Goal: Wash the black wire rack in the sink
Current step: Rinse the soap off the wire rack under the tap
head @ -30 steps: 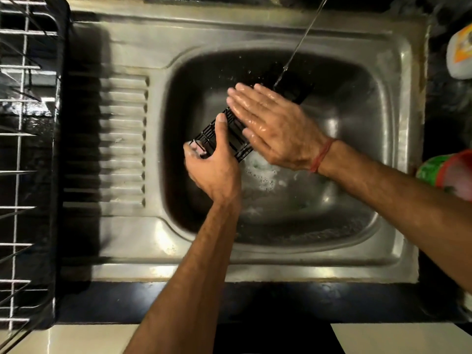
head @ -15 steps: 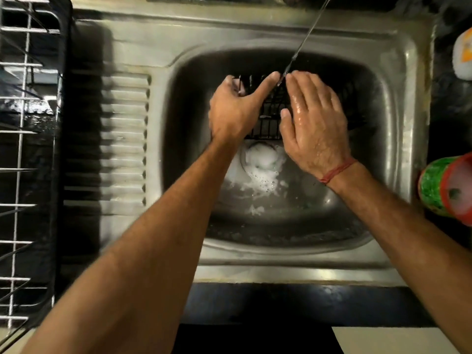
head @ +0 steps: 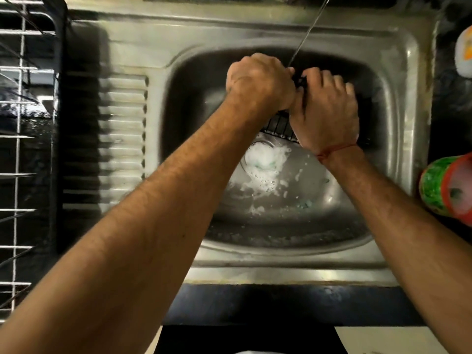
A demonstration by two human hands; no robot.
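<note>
The black wire rack (head: 279,126) is held over the steel sink (head: 398,103) basin, mostly hidden behind both hands. My left hand (head: 260,83) is curled in a fist around the rack's upper left part. My right hand (head: 325,111) lies over the rack's right side, fingers bent onto the wires. A thin stream of water (head: 306,37) falls from above and lands between the two hands. White foam (head: 264,162) sits around the drain below the rack.
A ribbed draining board (head: 120,139) lies left of the basin, and a white wire dish rack (head: 23,139) stands at the far left. A green and red container (head: 447,187) and a white bottle (head: 463,52) are on the dark counter at right.
My left hand closed from an open grip into a fist on the rack and shifted right. My right hand curled its fingers down onto the wires. The rack is more hidden now.
</note>
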